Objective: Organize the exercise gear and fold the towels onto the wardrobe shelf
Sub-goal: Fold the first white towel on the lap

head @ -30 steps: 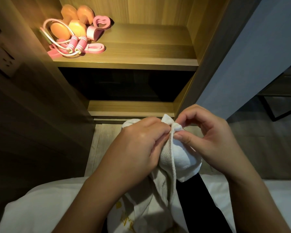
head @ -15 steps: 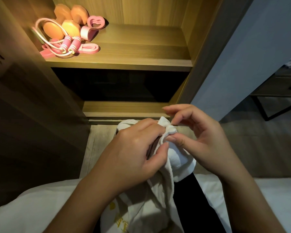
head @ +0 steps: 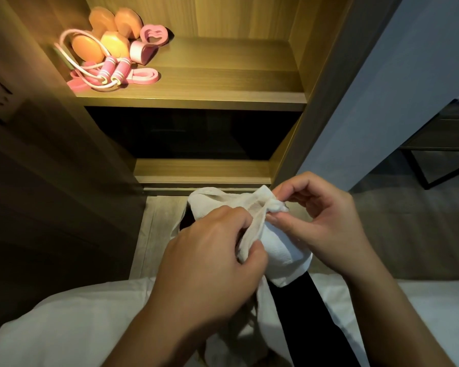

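- Here we hold a white towel [head: 281,250] in front of us, low and just short of the wardrobe's bottom ledge [head: 202,169].
- Our left hand [head: 210,263] is closed around a thin, gauzy fold of the cloth, thumb pressed against the curled fingers.
- Our right hand [head: 321,223] pinches a small bunched corner of the towel between thumb and forefinger; the other fingers curl loosely above it.
- The two hands sit close together, nearly touching, with the towel stretched between them.
- The thicker rolled part of the towel bulges below the right hand; more pale cloth hangs down under the left wrist.
- Above the towel, the lit shelf [head: 196,102] holds the exercise gear, all bunched at its left end; the rest of the shelf is bare wood.
- On the shelf: a jump rope [head: 114,72] with pink handles at the front, lying over a flat pink band [head: 143,78].
- Behind the rope stand orange dumbbells [head: 109,33], and just right of them a pink heart-shaped grip [head: 150,39].
- Between the shelf and the ledge is a dark compartment whose contents we cannot make out.
- Below the towel, white bedding [head: 64,324] spreads across the bottom of the view.
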